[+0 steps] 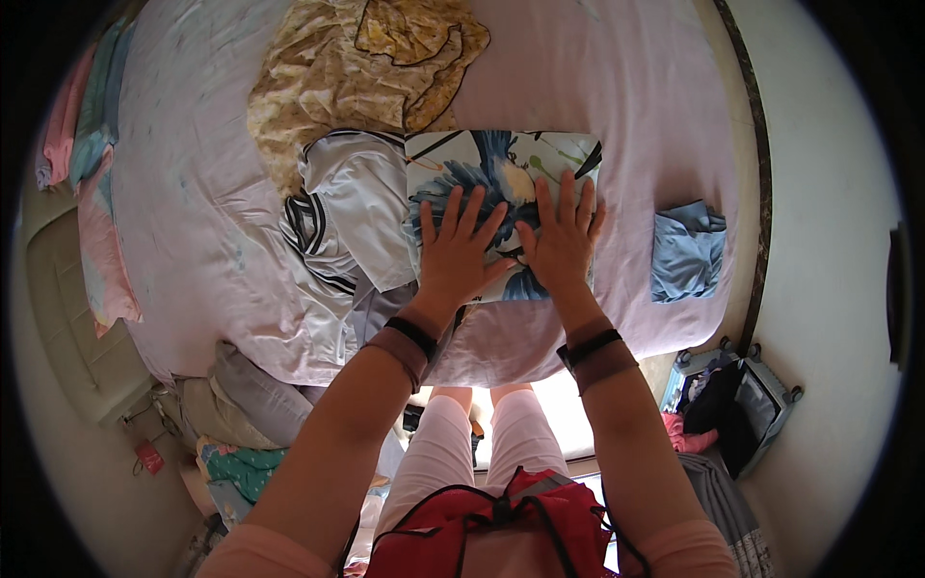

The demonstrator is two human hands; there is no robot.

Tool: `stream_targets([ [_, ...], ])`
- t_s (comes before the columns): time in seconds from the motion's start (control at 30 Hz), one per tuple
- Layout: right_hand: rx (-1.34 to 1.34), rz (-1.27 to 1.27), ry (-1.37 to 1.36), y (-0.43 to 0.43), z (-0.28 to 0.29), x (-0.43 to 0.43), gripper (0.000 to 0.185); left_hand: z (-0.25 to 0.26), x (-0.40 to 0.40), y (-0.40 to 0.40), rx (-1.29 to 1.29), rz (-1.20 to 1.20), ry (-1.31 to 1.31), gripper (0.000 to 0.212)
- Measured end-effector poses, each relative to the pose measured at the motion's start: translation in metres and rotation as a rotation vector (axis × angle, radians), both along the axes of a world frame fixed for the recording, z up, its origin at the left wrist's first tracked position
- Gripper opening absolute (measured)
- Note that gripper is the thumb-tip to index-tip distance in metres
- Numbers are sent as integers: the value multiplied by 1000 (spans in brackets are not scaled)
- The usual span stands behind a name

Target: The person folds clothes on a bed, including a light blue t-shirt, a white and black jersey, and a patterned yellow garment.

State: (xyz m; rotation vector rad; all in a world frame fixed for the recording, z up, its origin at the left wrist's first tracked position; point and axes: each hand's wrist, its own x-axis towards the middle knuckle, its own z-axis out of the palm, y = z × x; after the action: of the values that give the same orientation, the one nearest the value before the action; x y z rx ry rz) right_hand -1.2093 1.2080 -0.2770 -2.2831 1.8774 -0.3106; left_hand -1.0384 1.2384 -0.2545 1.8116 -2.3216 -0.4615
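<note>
Both palms rest flat on a folded white cloth point(462, 152) printed with blue feathers and dark strokes, which lies on the pink bedsheet point(643, 94). My left hand point(459, 249) covers its lower left part with the fingers spread. On its right half lies my right hand point(564, 235), fingers apart and pointing away from me. Against the cloth's left edge sits a loose white garment point(361, 195) with dark striped trim, partly bunched. Beyond these a crumpled yellow patterned fabric point(340, 79) spreads over the bed.
A folded blue garment point(688, 253) is near the bed's right edge. On the floor at right stands an open suitcase point(766, 412) holding dark clothes. Grey pillows point(253, 397) and a green dotted cloth point(249, 469) are at lower left. Folded bedding point(94, 123) lies by the headboard point(65, 289).
</note>
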Motion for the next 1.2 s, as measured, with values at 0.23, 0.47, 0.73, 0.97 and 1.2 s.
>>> stream_targets([
  [0.23,63,-40,48,-1,-11,-1,64,-24,4,6,-53,50,-23,72],
  [0.47,167,-68,87,-2,-24,4,65,-47,8,9,-1,36,-40,70],
  [0.73,162,-98,83,-4,-27,5,65,-53,8,6,-55,17,-68,69],
  [0.97,122,-97,101,-3,-33,6,65,-57,9,7,-89,25,-46,69],
  [1.2,128,-96,142,-4,-31,6,65,-53,7,6,-102,42,-19,67],
])
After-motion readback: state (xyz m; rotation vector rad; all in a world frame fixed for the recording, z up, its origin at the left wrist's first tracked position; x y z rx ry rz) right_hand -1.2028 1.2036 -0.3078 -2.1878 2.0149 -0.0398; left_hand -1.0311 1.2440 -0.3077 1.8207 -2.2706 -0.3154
